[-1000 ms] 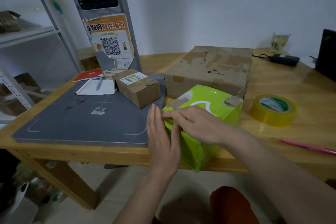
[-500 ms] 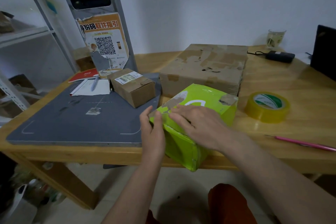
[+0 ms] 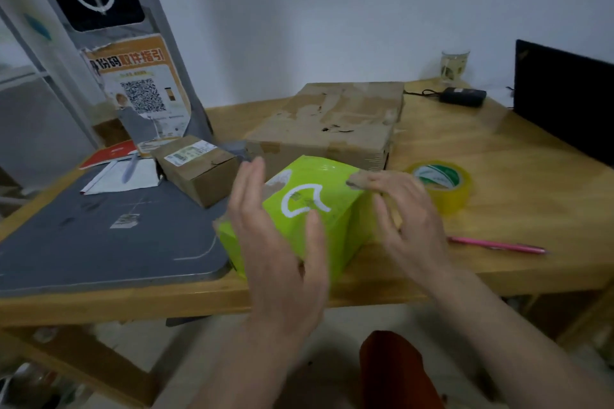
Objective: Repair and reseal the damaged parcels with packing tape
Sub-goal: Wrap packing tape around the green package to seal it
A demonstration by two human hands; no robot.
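The green parcel sits at the near edge of the wooden table, partly on the grey mat. Its flaps are closed; contents are not visible. The left hand lies against the parcel's left and near faces, fingers straight and together, thumb spread onto the top face. The right hand is at the parcel's 3 o'clock side, fingers spread and loosely bent; contact cannot be determined because of blur.

The tape roll lies flat at 2 o'clock from the parcel. A large worn carton stands at 12 o'clock, closed. A small labelled carton stands at 10 o'clock, closed. A pink pen lies at 3 o'clock.
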